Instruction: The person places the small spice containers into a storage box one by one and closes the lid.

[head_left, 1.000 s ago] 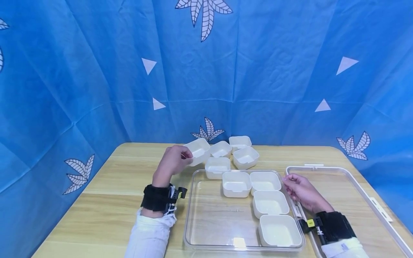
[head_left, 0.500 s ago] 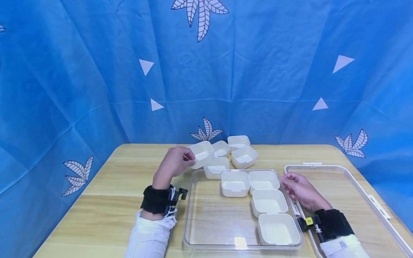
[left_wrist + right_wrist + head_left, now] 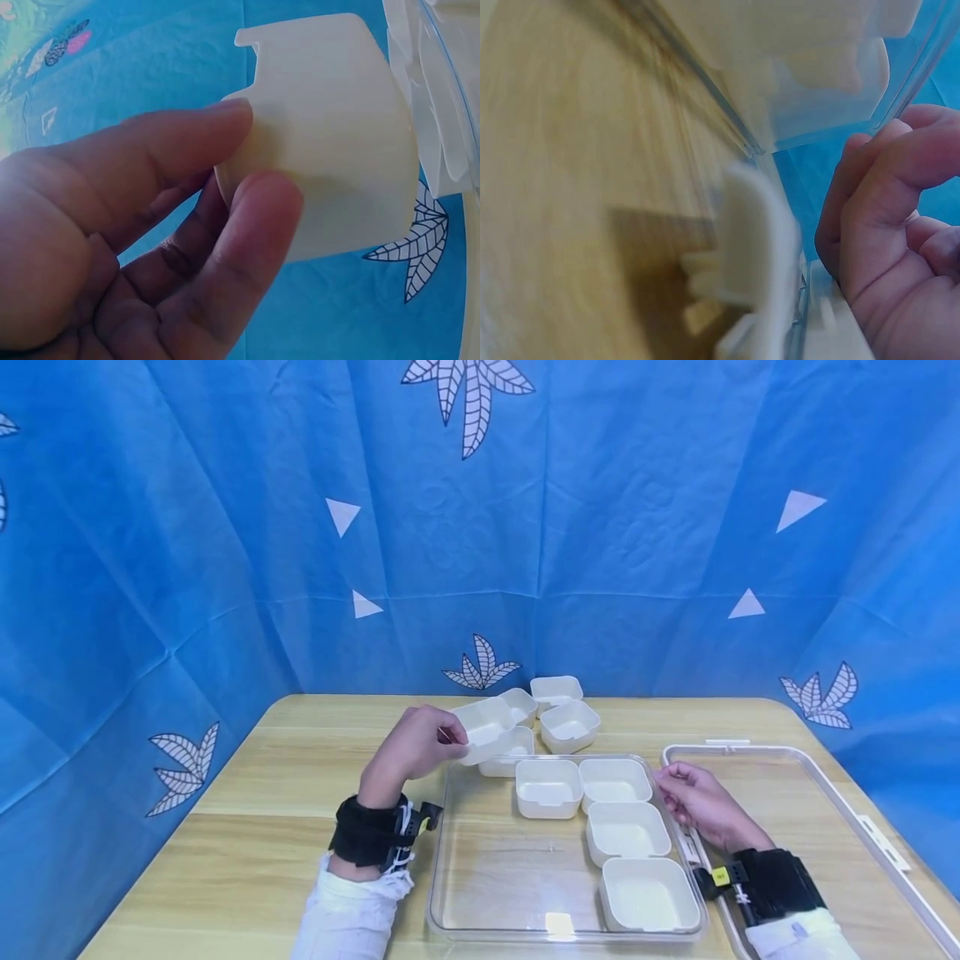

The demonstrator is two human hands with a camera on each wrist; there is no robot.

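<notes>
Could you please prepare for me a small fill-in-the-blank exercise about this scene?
The ____ hand holds a white box.
Inside the clear tray stand ____ boxes.
In the head view, the white frame lies to the ____ of the tray.
The curtain is mainly ____.

Missing words: left; four; right; blue

White sleeves (image 3: pixel 348 910), black wristbands (image 3: pixel 367 833) — small black cameras (image 3: pixel 431 815), yellow labels (image 3: pixel 721 877), white cords (image 3: pixel 743 897).

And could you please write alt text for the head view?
A person's left hand holds a small white container, tilted, near the far left corner of a clear box with four similar containers inside; the right hand touches the box's right rim. Four loose containers stand behind, on a wooden table before a blue curtain.
</notes>
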